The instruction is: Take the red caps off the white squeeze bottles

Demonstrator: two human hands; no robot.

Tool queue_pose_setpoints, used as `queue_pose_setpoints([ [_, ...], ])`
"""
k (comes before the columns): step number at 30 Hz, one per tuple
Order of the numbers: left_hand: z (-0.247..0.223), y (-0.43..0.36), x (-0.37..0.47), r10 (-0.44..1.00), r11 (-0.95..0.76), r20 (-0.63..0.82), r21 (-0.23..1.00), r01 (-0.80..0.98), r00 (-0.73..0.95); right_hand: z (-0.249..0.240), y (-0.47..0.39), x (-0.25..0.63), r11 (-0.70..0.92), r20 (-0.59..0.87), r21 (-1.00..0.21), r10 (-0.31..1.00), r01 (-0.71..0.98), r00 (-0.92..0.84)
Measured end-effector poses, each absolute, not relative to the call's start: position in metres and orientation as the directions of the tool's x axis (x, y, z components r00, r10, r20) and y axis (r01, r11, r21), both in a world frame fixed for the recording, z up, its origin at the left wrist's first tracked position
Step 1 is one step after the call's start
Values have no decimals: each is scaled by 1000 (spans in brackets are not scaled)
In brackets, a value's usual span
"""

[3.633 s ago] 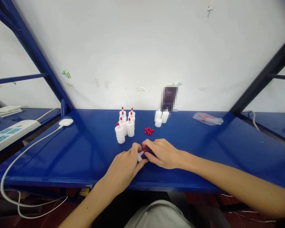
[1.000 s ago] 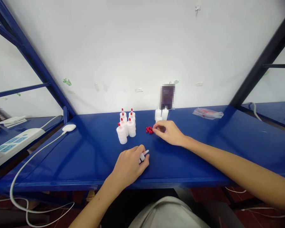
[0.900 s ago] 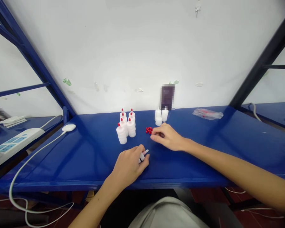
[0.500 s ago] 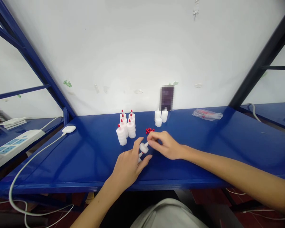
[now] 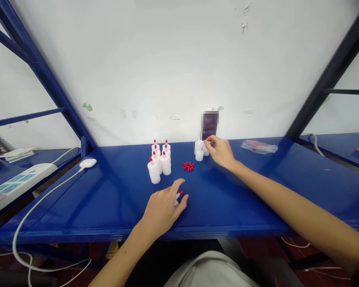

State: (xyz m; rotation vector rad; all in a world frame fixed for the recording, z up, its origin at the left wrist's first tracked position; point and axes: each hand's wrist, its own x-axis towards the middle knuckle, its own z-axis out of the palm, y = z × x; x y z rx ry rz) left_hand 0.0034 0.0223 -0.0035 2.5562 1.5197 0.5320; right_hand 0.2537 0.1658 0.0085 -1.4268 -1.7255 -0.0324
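Note:
My left hand (image 5: 164,209) is curled round a small white squeeze bottle (image 5: 177,197) with a red tip, low over the front of the table. Its index finger and thumb stand apart, and the palm hides most of the bottle. Farther back, my right hand (image 5: 221,150) has thumb and index finger pinched at the top of a white bottle (image 5: 206,151). Other white bottles without red tips (image 5: 199,155) stand close against it; the fingers partly cover the group. Between the hands lies a small cluster of red caps (image 5: 188,166).
Several white bottles with red tips (image 5: 160,161) stand in two rows left of the caps. A clear plastic bag (image 5: 259,146) with red bits lies at the back right. A dark upright object (image 5: 210,125) leans on the wall. A white charger (image 5: 87,163) and power strip (image 5: 24,183) are left.
My right hand has moved away from my left hand, back to the white bottles. The white nozzle piece it pinched beside my left hand is gone from there. The left hand has barely moved.

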Motion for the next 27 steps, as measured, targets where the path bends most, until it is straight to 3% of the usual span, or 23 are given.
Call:
queue_pose_setpoints([
  [21, -5, 23, 3, 862, -499, 248, 272, 823, 441, 9, 167, 251, 309, 562, -421, 827, 853, -23],
  [27, -6, 22, 3, 862, -499, 253, 262, 826, 440, 6, 137, 236, 487, 562, -469, 808, 737, -177],
])
